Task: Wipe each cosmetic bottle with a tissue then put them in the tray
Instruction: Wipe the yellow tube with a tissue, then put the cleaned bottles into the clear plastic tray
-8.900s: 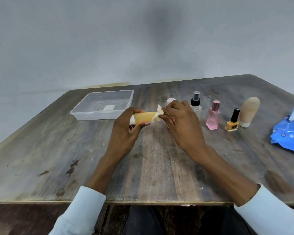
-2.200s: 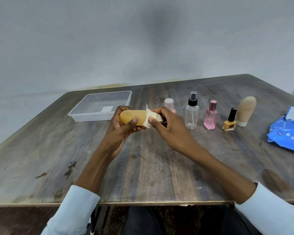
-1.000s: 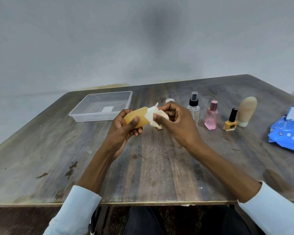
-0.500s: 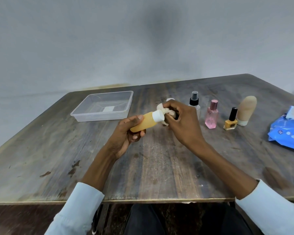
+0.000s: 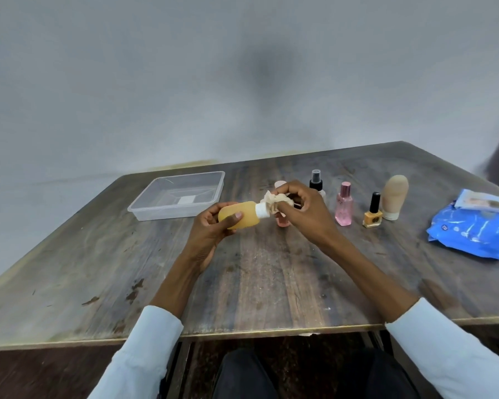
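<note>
No words or numbers can be read anywhere. The blue pack [image 5: 473, 234] has a small round sign and pale marks on it, too blurry to read. The yellow nail polish bottle [image 5: 372, 217] has a dark round mark on its front (too small to make out). The clear tray [image 5: 144, 207] has a white sticker [image 5: 186, 200] on its bottom, and it looks blank.

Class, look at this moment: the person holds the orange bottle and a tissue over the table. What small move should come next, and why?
Probably finish wiping the white cap, then carry the orange bottle left to the tray. The right hand holds the tissue bunched at the cap, the left hand grips the body, and the tray holds no bottles yet.
</note>
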